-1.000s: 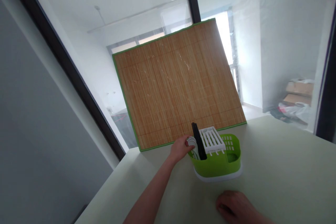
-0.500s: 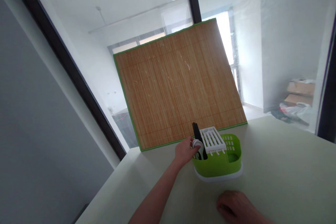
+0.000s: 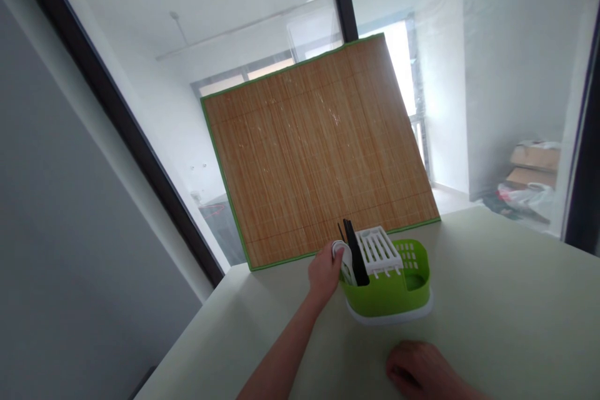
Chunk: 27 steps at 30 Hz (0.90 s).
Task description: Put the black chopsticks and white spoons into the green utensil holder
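Observation:
A green basket [image 3: 384,297] on a white base stands on the pale table, with a slatted white rack [image 3: 379,250] across its top. My left hand [image 3: 324,272] is closed round the white spoons [image 3: 345,259], whose lower ends are inside the basket's left compartment. Black chopsticks [image 3: 357,256] lean upright just right of the spoons. The basket's right compartment has a perforated back wall. Near the front edge of the view, my right hand [image 3: 415,365] rests on the table in front of the basket, its fingers curled; whether it holds anything is hidden.
Behind the basket, a bamboo mat [image 3: 319,156] with green edging leans against the glass. The pale table [image 3: 506,300] extends to the right. Cardboard boxes [image 3: 534,159] and plastic bags are visible beyond the glass.
My left hand has moved slightly left with the spoons, away from the chopsticks. One thin dark stick now shows apart from the others. My right hand has stayed in place.

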### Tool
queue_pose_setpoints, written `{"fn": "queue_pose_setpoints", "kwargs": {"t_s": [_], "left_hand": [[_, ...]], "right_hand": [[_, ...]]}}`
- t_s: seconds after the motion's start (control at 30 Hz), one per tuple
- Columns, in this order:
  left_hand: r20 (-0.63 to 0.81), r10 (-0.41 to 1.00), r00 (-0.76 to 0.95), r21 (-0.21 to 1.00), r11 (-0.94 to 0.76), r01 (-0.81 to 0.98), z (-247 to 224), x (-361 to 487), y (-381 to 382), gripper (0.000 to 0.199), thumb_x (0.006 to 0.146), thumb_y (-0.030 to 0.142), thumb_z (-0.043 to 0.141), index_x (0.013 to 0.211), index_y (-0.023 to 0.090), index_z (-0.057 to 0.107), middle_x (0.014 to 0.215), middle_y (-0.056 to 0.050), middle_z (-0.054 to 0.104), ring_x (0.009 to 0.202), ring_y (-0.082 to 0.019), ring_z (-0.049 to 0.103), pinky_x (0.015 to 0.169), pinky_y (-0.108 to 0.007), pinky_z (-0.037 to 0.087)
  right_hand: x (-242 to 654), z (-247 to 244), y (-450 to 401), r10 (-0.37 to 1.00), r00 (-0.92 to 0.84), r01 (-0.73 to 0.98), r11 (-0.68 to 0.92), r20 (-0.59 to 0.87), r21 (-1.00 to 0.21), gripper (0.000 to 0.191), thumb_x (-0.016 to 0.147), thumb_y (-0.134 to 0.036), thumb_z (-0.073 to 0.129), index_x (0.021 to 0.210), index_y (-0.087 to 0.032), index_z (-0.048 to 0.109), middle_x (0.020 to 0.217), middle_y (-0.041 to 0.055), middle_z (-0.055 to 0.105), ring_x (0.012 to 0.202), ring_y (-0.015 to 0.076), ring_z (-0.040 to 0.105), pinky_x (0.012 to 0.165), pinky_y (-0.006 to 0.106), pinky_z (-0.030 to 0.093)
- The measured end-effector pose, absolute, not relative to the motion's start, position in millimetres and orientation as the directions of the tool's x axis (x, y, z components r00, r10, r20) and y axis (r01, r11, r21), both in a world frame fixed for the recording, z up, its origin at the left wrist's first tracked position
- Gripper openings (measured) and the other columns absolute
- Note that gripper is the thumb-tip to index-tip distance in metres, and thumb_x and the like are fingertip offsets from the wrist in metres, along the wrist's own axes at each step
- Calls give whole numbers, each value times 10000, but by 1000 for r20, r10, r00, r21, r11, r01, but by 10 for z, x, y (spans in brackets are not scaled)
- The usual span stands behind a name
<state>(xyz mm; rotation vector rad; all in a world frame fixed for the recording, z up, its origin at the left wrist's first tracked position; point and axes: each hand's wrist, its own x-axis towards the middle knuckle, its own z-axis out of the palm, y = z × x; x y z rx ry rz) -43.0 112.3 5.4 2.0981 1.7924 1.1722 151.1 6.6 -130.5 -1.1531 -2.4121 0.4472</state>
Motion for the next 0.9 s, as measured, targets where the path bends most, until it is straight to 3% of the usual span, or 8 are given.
{"fn": "queue_pose_setpoints", "kwargs": {"t_s": [0.13, 0.23, 0.43, 0.57, 0.63, 0.7, 0.77, 0.9], "left_hand": [[493, 842, -220, 746, -280, 604, 41, -519, 1230, 388, 917, 508, 378, 1041, 189, 560, 906, -80, 643, 878, -230, 611, 787, -342, 463], [483, 804, -346, 844, -322, 430, 46, -598, 1330, 473, 913, 573, 292, 1058, 173, 499, 948, -99, 620, 855, -208, 623, 690, -308, 510], [386, 777, -498, 917, -381, 116, 98, -891, 1300, 463, 853, 624, 331, 988, 187, 402, 783, -48, 599, 660, -180, 644, 553, -275, 500], [345, 819, -459, 934, -349, 78, 17, -1337, 1003, 454, 778, 640, 483, 875, 200, 429, 643, 8, 572, 528, -157, 586, 502, -258, 459], [343, 860, -377, 935, -275, 223, -64, -1669, 806, 431, 787, 626, 495, 847, 203, 446, 614, 19, 573, 495, -148, 556, 489, -247, 434], [336, 893, -298, 863, -165, 478, -141, -2052, 604, 419, 826, 618, 427, 859, 203, 468, 590, 19, 572, 484, -160, 547, 501, -259, 429], [284, 922, -262, 702, -14, 712, -197, -2445, 404, 447, 868, 588, 333, 1012, 197, 496, 603, 3, 603, 540, -207, 599, 566, -294, 458], [103, 971, -214, 114, 203, 973, -279, -3099, 33, 504, 917, 433, 200, 1287, 192, 442, 962, -111, 697, 865, -285, 665, 759, -372, 460]], "right_hand": [[1515, -1309, 62, 796, -563, 663, 596, 222, -454, 202, 760, -149, 509, 810, -221, 691, 784, 23, 706, 749, 199, 648, 672, 248, 408], [1512, -1323, 72, 794, -565, 665, 599, 224, -447, 210, 765, -149, 503, 822, -223, 691, 793, 22, 707, 763, 199, 649, 681, 246, 408], [1518, -1301, 69, 793, -568, 666, 601, 221, -442, 206, 770, -153, 502, 824, -221, 688, 789, 23, 703, 754, 196, 644, 670, 243, 399], [1536, -1322, 60, 783, -578, 648, 613, 232, -452, 194, 770, -156, 507, 822, -219, 683, 792, 25, 699, 763, 197, 641, 680, 246, 397], [1542, -1348, 57, 778, -580, 638, 618, 242, -459, 187, 772, -160, 508, 818, -221, 678, 788, 24, 696, 763, 197, 638, 688, 249, 394], [1544, -1365, 52, 780, -573, 632, 616, 252, -470, 181, 779, -166, 507, 816, -224, 674, 787, 23, 693, 760, 194, 634, 693, 251, 390], [1543, -1364, 44, 784, -563, 628, 612, 261, -480, 177, 787, -173, 503, 818, -226, 670, 790, 22, 692, 761, 193, 631, 693, 251, 388], [1547, -1341, 34, 788, -557, 623, 606, 263, -496, 185, 797, -176, 493, 818, -227, 669, 790, 19, 690, 756, 186, 627, 693, 248, 388]]}}
